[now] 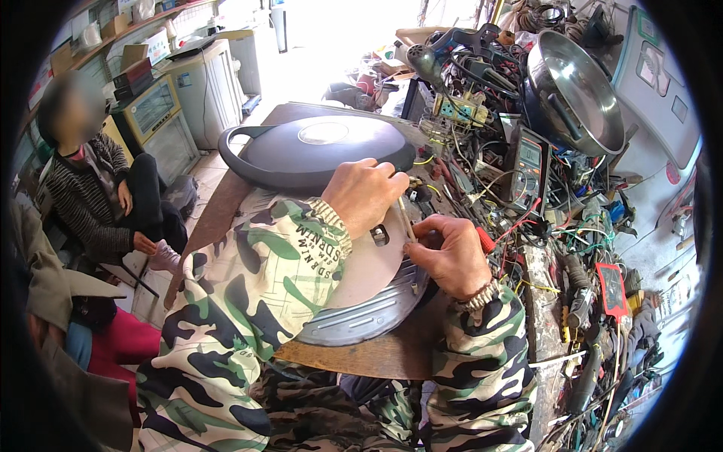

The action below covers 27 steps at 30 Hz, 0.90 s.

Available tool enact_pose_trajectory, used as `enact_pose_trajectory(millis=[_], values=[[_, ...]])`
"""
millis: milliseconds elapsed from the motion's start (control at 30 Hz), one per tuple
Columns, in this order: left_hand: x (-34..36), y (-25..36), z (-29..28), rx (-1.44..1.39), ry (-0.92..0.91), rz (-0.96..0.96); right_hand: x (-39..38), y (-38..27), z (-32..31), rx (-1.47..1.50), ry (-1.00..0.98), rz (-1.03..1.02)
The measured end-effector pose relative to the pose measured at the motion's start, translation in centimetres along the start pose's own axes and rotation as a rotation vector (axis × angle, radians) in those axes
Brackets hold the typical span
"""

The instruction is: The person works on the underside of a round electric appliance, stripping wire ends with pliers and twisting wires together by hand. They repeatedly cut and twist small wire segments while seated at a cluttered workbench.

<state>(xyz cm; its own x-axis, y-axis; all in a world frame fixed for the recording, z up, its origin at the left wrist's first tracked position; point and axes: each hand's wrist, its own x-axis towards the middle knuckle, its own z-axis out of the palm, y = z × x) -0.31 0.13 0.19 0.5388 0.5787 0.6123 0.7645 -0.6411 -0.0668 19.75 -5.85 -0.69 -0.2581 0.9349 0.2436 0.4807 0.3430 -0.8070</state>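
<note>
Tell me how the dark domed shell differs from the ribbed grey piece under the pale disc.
The dark domed shell is smooth and blackish; the ribbed grey piece is silvery with raised ridges. The shell lies farther away; the ribbed piece sits nearer, partly covered by the pale disc. Both have curved outlines.

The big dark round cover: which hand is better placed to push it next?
Probably the left hand: it looks close beside the dark round cover. The right hand is farther away, by the edge of the pale disc.
</note>
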Motion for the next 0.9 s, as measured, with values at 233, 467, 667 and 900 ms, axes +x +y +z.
enact_pose_trajectory(millis=[233, 467, 667, 900], values=[[-0.1, -0.1, 0.2, 0.000, 0.009, -0.001, 0.0, 0.4, 0.0, 0.025, -0.022, 0.023], [-0.1, -0.1, 0.0, -0.092, 0.045, 0.058, -0.1, 0.0, -0.7, 0.140, -0.019, 0.120], [-0.7, -0.4, -0.7, -0.105, -0.019, 0.037, 0.4, 0.6, 0.1, 0.379, -0.049, 0.187], [-0.2, 0.2, -0.9, -0.220, 0.015, 0.198, 0.2, 0.5, -0.8, 0.398, 0.023, 0.231]])
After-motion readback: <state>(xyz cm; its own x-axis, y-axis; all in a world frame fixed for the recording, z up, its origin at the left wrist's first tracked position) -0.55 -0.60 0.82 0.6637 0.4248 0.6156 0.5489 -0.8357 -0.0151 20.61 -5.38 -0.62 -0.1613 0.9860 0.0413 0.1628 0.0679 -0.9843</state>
